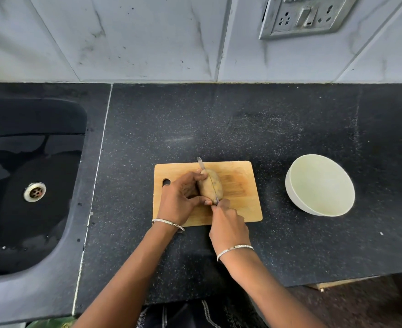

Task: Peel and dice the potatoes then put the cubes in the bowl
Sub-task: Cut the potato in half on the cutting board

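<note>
Steadies a potato (204,189) on a wooden board (238,176) with the left hand (180,200), clamping it lengthwise between fingers curled over the far end and a thumb pressed to the near end. Grips a knife (201,163) in the right hand (228,226), fist closed tight round a handle hidden inside it, just beside the potato's near end and right up against the left thumb. Sets the blade along the length of the potato, a little to the right of the left fingertips, with the tip jutting past the far end to the board's far edge. Brown, speckled skin on the potato all over; depth of the cut impossible to judge. Works left of the board's centre, close to an oval handle hole partly covered by the left palm. Wears a silver bangle (168,224) on the left wrist and a second bangle (234,249) on the right. To the right, well apart from the board, a pale bowl (289,190) on the black speckled counter (242,119). To the left, a black sink (29,162) with a metal drain (34,191) and a wet sheen. Behind, grey marbled tiles (148,39) and a grimy socket plate (306,17) on the wall.
</note>
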A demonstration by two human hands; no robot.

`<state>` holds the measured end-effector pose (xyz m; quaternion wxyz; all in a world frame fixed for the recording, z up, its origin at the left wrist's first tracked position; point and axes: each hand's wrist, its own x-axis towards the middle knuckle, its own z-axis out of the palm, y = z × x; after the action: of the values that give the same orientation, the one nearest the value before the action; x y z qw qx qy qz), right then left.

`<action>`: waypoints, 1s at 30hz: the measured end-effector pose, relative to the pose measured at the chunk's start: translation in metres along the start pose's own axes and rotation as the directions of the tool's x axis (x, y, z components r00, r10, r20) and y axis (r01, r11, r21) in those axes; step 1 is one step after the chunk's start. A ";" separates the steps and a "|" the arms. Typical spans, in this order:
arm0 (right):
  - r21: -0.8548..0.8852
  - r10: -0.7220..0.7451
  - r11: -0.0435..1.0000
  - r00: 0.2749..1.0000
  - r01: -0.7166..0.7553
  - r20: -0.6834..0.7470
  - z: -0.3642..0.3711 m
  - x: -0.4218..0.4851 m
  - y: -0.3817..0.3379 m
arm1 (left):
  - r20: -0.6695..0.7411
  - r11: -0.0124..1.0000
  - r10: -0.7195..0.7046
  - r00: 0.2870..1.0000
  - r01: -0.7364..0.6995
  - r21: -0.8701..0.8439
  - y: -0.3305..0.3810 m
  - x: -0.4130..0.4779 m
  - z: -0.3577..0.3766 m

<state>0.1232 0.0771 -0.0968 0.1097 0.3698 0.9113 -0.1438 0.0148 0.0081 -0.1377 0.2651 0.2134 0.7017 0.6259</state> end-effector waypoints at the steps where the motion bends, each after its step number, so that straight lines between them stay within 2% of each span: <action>1: -0.004 0.000 1.000 1.000 0.000 0.003 0.001 0.002 -0.002 | 0.001 1.000 -0.004 1.000 0.004 -0.007 0.000 0.000 0.000; 7: 0.035 -0.009 0.999 1.000 0.008 0.011 0.003 0.003 -0.001 | 0.014 1.000 -0.005 1.000 0.005 -0.013 0.000 -0.001 -0.002; 15: -0.001 -0.013 1.000 1.000 0.013 0.006 0.011 -0.031 0.018 | 0.002 1.000 -0.012 1.000 0.012 -0.022 0.001 -0.002 -0.002; 20: -0.046 -0.010 0.999 0.995 0.006 -0.095 0.022 -0.025 0.011 | -0.018 0.999 -0.002 1.000 0.001 -0.037 0.000 -0.005 -0.002; 23: -0.058 0.009 0.998 1.000 -0.009 0.003 0.019 -0.017 0.010 | -0.006 0.999 0.004 1.000 -0.004 -0.040 0.002 -0.005 -0.002; 30: -0.045 -0.024 0.999 1.000 0.025 0.013 0.015 -0.016 0.012 | -0.007 0.999 0.017 1.000 -0.017 -0.031 0.002 -0.005 -0.002</action>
<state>0.1444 0.0700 -0.1085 0.1220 0.3551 0.9181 -0.1269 0.0170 0.0039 -0.1355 0.2607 0.2129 0.6910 0.6397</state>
